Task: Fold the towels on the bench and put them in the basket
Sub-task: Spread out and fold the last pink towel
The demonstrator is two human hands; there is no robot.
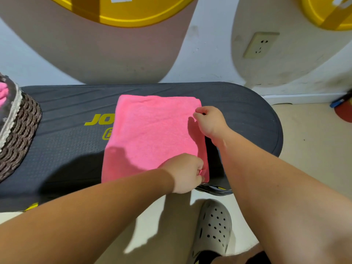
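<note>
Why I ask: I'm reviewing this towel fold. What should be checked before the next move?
1. Right hand pinches the far right corner of the pink towel: ok.
2. Left hand pinches the towel's near right corner: ok.
3. Towel lies flat on the bench, no big wrinkles showing: ok.
4. Lower layers' edges line up under the top layer: cannot tell, they are hidden.
5. Basket in view at the bench's left end: ok.
6. Room left in the basket, which already shows something pink inside: cannot tell, mostly out of frame.
</note>
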